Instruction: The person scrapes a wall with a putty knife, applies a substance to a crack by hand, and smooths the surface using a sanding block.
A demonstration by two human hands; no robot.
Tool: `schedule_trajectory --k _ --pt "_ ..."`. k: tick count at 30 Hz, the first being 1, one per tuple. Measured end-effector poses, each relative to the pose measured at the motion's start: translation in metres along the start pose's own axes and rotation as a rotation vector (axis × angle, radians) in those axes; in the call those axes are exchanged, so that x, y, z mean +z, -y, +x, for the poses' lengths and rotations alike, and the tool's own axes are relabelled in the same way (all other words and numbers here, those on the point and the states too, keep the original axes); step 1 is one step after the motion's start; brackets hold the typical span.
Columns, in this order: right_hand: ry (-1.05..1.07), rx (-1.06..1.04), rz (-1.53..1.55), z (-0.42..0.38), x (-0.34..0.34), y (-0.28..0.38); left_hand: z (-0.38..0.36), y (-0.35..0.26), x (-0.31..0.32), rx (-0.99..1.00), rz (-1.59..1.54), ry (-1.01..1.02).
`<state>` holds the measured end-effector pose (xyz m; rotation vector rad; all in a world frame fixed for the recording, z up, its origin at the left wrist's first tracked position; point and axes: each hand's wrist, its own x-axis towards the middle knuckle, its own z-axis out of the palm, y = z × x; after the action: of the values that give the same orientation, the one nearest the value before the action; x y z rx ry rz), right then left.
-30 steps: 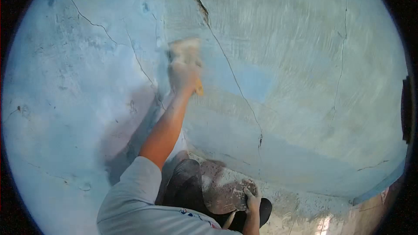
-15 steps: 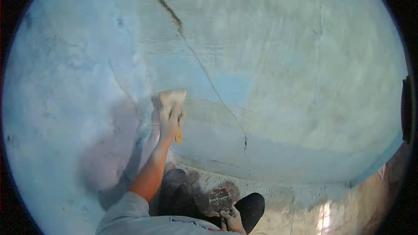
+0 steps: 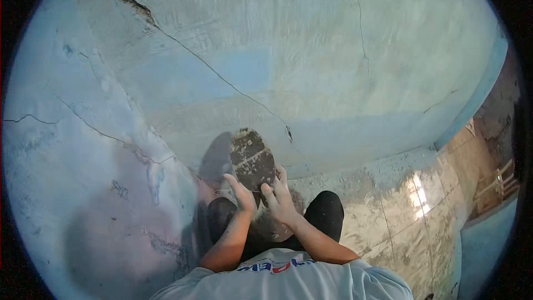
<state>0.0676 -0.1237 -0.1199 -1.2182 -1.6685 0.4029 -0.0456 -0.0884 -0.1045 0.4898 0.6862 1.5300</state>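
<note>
Dark disc [image 3: 252, 155] now higher, R fingers [image 3: 282, 176] gripping it, L hand [image 3: 244, 197] off wall [image 3: 344, 94], its grip unclear.

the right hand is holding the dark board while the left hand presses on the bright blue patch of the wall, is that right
Not quite: the left hand isn't on the bright blue patch. The head view shows it lower, by the near end of the dark board. The right hand is indeed holding that board.

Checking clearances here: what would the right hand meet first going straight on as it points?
The right hand would likely meet the dark disc, whose lower edge it overlaps in view; depth is unclear.
</note>
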Motion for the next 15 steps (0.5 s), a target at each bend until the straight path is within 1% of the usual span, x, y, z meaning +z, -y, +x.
schedule_trajectory --k 1,2,3,4,5,6,8,9,11,12,13,14,15 --pt "-0.032 -0.014 -0.052 0.004 0.005 0.005 0.004 -0.003 0.000 0.045 0.120 0.048" --pt "-0.072 0.054 0.070 0.006 0.007 0.010 0.008 -0.005 0.000 0.095 0.239 0.096" --pt "-0.111 0.119 0.193 0.010 0.004 0.022 0.009 -0.009 0.007 0.159 0.354 0.093" --pt "-0.148 0.189 0.325 0.012 0.004 0.031 0.011 -0.016 0.012 0.112 0.272 0.079" --pt "-0.106 0.218 0.276 0.011 0.005 0.021 0.014 -0.021 0.017 0.063 0.186 0.061" --pt "-0.002 0.278 0.306 0.013 -0.003 0.023 0.015 -0.026 0.023 0.016 0.095 0.043" --pt "0.206 0.397 0.364 0.020 -0.017 0.034 0.018 -0.042 0.034 -0.001 0.095 0.097" --pt "0.138 0.230 0.300 0.017 -0.013 0.035 0.022 -0.045 0.038 0.006 0.094 0.111" --pt "0.010 0.078 0.243 0.019 -0.007 0.030 0.038 -0.040 0.039 0.002 0.080 0.158" --pt "-0.055 0.007 0.218 0.021 -0.001 0.027 0.038 -0.045 0.050 0.115 0.197 0.205" --pt "-0.180 -0.108 0.232 0.031 0.007 0.022 0.033 -0.053 0.069 0.231 0.315 0.253" --pt "-0.144 -0.014 0.268 0.036 0.005 0.016 0.033 -0.056 0.085 0.347 0.433 0.299" --pt "-0.106 0.082 0.304 0.042 0.001 0.014 0.042 -0.052 0.091 0.492 0.549 0.279"
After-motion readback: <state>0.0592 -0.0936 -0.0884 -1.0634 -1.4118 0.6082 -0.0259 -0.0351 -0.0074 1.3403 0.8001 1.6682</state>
